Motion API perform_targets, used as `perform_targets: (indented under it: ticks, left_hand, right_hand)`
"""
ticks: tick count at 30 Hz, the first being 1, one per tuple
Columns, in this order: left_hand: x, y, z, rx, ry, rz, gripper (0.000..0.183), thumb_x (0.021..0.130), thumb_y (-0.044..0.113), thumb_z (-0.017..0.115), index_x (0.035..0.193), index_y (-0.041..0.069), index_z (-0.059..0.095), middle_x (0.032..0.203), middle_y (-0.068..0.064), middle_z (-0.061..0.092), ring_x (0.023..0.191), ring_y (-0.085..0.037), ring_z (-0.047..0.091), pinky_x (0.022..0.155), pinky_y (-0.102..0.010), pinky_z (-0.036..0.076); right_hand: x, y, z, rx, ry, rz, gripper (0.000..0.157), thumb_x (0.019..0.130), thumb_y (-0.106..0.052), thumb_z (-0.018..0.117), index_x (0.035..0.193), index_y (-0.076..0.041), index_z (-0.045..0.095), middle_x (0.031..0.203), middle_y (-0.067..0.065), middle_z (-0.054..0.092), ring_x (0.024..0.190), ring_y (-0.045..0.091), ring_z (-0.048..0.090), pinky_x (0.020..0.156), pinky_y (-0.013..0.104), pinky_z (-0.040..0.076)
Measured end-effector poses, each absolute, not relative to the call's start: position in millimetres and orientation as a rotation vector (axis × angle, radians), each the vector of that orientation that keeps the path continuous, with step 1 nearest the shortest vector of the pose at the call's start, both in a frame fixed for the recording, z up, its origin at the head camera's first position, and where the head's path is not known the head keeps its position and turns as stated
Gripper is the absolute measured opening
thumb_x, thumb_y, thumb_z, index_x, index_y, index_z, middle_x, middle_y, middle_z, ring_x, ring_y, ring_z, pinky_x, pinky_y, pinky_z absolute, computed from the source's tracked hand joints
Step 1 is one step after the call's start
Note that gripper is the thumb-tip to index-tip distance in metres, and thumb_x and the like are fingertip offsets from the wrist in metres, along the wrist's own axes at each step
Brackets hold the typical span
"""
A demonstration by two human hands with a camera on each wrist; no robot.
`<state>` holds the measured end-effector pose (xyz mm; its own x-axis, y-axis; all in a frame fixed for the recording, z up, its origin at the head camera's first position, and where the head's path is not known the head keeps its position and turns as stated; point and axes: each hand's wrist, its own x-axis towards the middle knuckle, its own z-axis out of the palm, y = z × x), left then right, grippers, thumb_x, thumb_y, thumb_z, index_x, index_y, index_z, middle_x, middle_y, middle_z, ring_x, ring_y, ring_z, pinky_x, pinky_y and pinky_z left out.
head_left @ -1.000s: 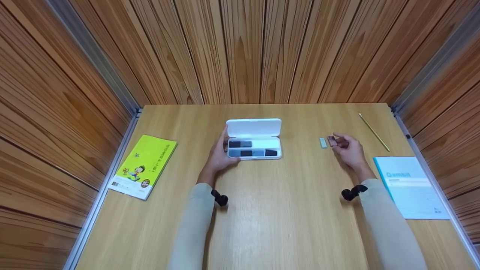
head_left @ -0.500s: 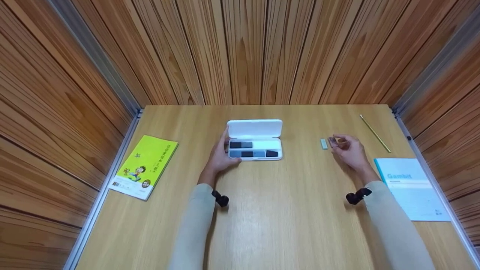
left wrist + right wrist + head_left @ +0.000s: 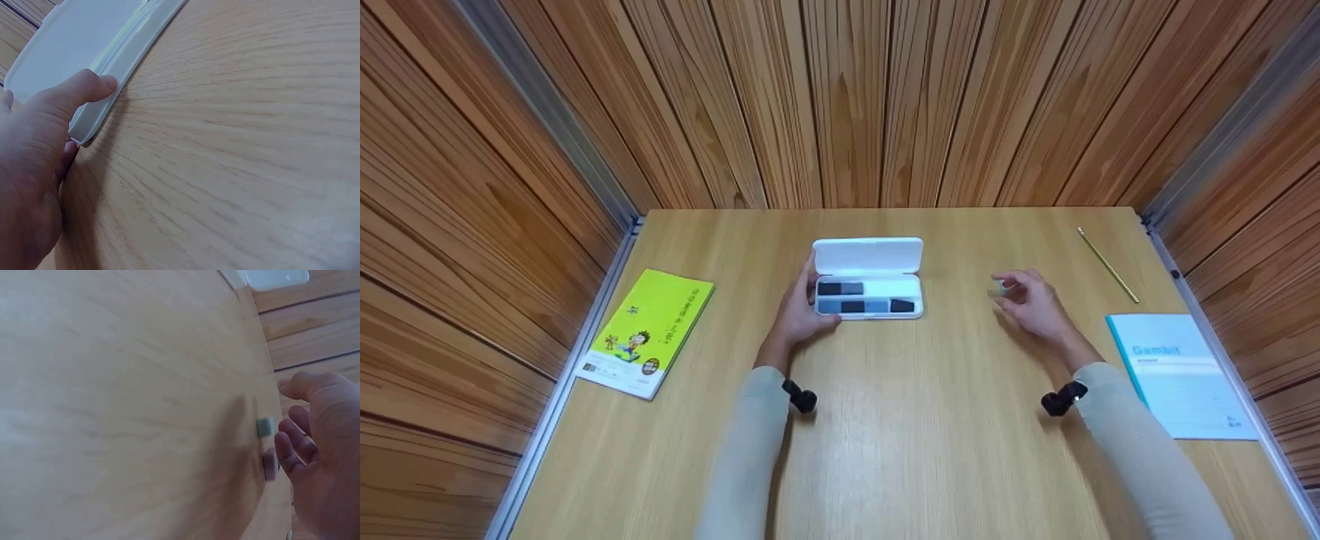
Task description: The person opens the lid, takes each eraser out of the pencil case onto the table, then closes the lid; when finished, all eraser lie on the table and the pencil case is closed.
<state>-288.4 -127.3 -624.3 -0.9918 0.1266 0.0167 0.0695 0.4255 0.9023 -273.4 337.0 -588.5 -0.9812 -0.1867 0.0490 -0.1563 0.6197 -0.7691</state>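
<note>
My left hand [image 3: 804,306] grips the left end of an open white pencil case [image 3: 919,296], thumb on its front rim and fingers round the side. Dark and blue-grey pieces [image 3: 852,307] lie in its two rows. To the right, my right hand [image 3: 1039,304] is over a small pale green block [image 3: 264,427] that looks like an eraser. In the right wrist view its thumb and fingers are apart, with the green block on the table beyond them. A brownish-pink block [image 3: 270,464] lies beside the green one; the hand hides it in the head view.
A yellow-green book [image 3: 649,330] lies on the left of the wooden table [image 3: 915,435]. At the right are a gold pencil [image 3: 1108,265] and a pale blue notebook [image 3: 1185,382] marked "Gambit". Wood-panelled walls [image 3: 847,105] enclose the back and sides.
My right hand has let go of the brownish-pink block and moved left to the green one. The left hand and pencil case have stayed in place.
</note>
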Motion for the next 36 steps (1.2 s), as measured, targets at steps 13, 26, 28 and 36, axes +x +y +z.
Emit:
perform_targets:
  ticks: [13, 26, 28, 36]
  left_hand:
    - [-290, -128, -625, 0.187, 2.598, 1.659, 0.136, 0.083, 0.015, 0.099, 0.179, 0.051, 0.01, 0.165, -0.005, 0.057, 0.156, -0.03, 0.051, 0.138, -0.068, 0.032]
    - [-291, -129, -626, 0.236, 2.588, 1.668, 0.135, 0.082, 0.012, 0.098, 0.181, 0.041, 0.012, 0.165, -0.01, 0.058, 0.156, -0.032, 0.052, 0.136, -0.062, 0.04]
    - [-291, -129, -627, 0.238, 2.595, 1.663, 0.135, 0.083, 0.012, 0.099, 0.181, 0.043, 0.011, 0.166, -0.009, 0.057, 0.156, -0.031, 0.052, 0.137, -0.061, 0.039]
    - [-290, -129, -628, 0.233, 2.605, 1.657, 0.135, 0.084, 0.014, 0.099, 0.181, 0.046, 0.01, 0.168, -0.008, 0.056, 0.157, -0.03, 0.051, 0.138, -0.061, 0.037]
  right_hand:
    - [-279, 290, -579, -0.405, 2.737, -1.21, 0.047, 0.108, -0.004, 0.07, 0.154, -0.007, 0.064, 0.145, 0.027, 0.065, 0.134, 0.047, 0.065, 0.129, 0.067, 0.042]
    - [-290, 232, -571, -0.429, 2.641, -1.24, 0.044, 0.11, -0.01, 0.07, 0.154, -0.013, 0.065, 0.151, 0.018, 0.064, 0.141, 0.039, 0.061, 0.121, 0.061, 0.054]
    - [-289, 224, -570, -0.434, 2.62, -1.255, 0.044, 0.111, -0.011, 0.07, 0.155, -0.014, 0.065, 0.151, 0.018, 0.064, 0.138, 0.039, 0.062, 0.119, 0.06, 0.055]
    - [-292, 194, -571, -0.515, 2.585, -1.324, 0.041, 0.111, -0.011, 0.07, 0.152, -0.013, 0.067, 0.152, 0.018, 0.064, 0.14, 0.038, 0.059, 0.121, 0.059, 0.054]
